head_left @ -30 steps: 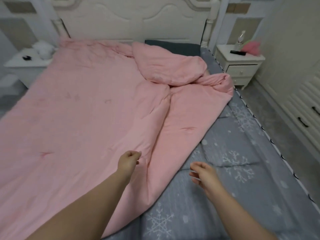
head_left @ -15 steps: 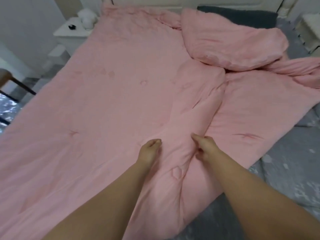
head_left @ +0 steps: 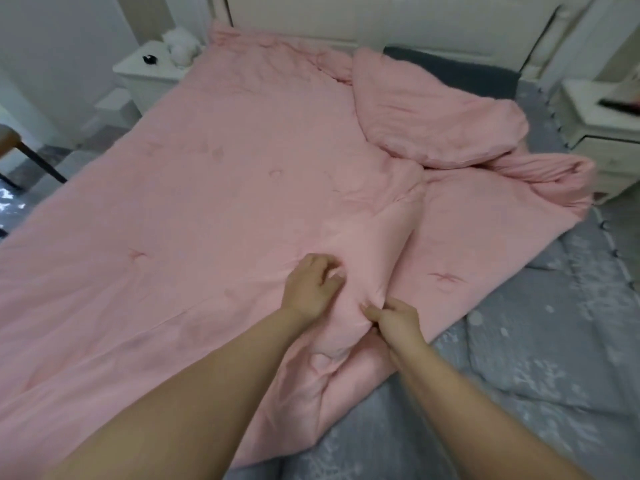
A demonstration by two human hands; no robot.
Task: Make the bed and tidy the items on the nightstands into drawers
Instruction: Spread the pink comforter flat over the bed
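Observation:
A pink quilt (head_left: 194, 209) covers most of the bed, with its right part folded back and bunched near the headboard. A raised fold runs down its middle. My left hand (head_left: 310, 289) has curled fingers dug into the left side of that fold. My right hand (head_left: 394, 322) pinches the fold's right side close by. A grey snowflake sheet (head_left: 540, 358) lies bare at the right. The left nightstand (head_left: 149, 72) carries a small black item (head_left: 149, 59) and a white bundle (head_left: 180, 46). The right nightstand (head_left: 595, 123) holds a dark flat item (head_left: 620, 107).
A cream headboard (head_left: 398, 19) stands at the far end, with a dark grey pillow (head_left: 457, 72) below it. A chair leg (head_left: 31, 157) juts in at the left beside the bed. Floor shows between the bed and each nightstand.
Both hands moved from above the quilt's edge and sheet onto the middle fold and took hold of it. The view swung left, then back toward the headboard.

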